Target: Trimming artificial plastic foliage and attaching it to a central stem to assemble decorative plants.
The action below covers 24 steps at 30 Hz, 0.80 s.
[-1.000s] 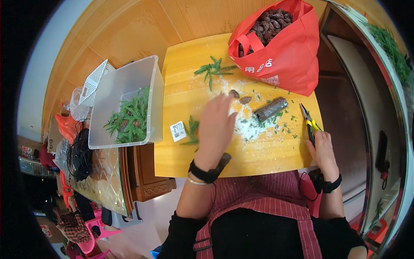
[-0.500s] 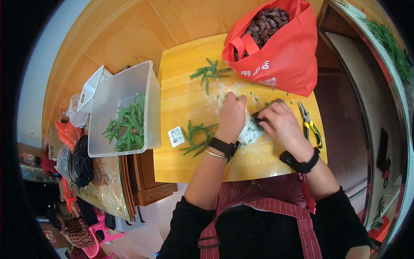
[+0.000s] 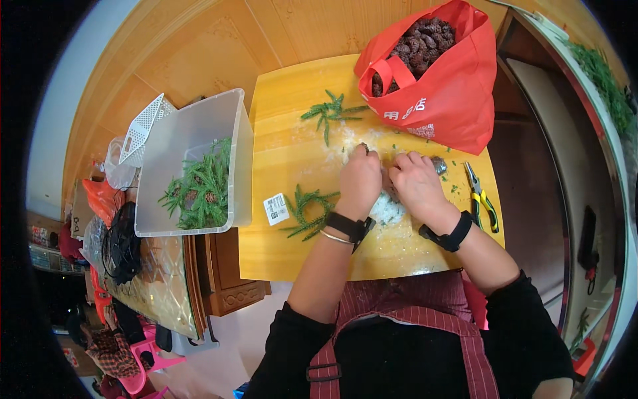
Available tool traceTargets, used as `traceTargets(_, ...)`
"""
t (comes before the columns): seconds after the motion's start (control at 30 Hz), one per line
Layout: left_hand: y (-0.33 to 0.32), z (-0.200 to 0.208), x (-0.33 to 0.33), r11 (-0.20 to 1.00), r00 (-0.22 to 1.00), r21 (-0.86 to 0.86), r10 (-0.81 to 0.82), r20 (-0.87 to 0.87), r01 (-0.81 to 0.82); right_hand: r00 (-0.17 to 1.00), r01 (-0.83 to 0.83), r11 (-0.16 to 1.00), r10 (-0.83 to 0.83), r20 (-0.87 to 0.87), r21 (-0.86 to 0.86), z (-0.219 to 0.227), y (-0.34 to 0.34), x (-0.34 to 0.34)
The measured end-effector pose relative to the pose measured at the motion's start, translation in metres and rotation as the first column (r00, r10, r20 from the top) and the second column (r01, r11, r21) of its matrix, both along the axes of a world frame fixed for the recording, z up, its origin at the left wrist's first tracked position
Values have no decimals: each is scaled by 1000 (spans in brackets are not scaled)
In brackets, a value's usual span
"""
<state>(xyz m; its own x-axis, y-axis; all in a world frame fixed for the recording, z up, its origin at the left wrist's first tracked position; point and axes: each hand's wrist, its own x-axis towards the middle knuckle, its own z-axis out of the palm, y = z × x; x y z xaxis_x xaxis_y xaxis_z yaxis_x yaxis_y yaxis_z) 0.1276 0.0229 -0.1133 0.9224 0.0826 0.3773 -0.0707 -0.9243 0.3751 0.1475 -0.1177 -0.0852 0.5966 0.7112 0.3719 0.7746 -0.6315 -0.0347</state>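
Where both hands meet at the middle of the yellow board (image 3: 286, 253), a small dark pine cone (image 3: 387, 188) is pinched between the curled fingers of the left hand (image 3: 359, 183) and the right hand (image 3: 413, 184), above a patch of white powder (image 3: 385, 211). Green sprigs (image 3: 307, 211) are seen just left of the left wrist, yellow-handled pliers (image 3: 481, 197) right of the right hand, a red bag of cones (image 3: 435, 73) beyond, and a clear tub (image 3: 193, 143) of greenery farther left.
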Motion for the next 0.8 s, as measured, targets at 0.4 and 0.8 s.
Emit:
traceTargets(0.4, 24, 60, -55, 343, 996, -937, -74, 46, 68, 985, -96, 989, 111, -133, 112, 2, 14, -6)
traceTargets(0.8, 22, 81, -92, -200, 988, -973, -80, 132, 113, 967, -175, 950, 215, -137, 258, 29, 10, -9)
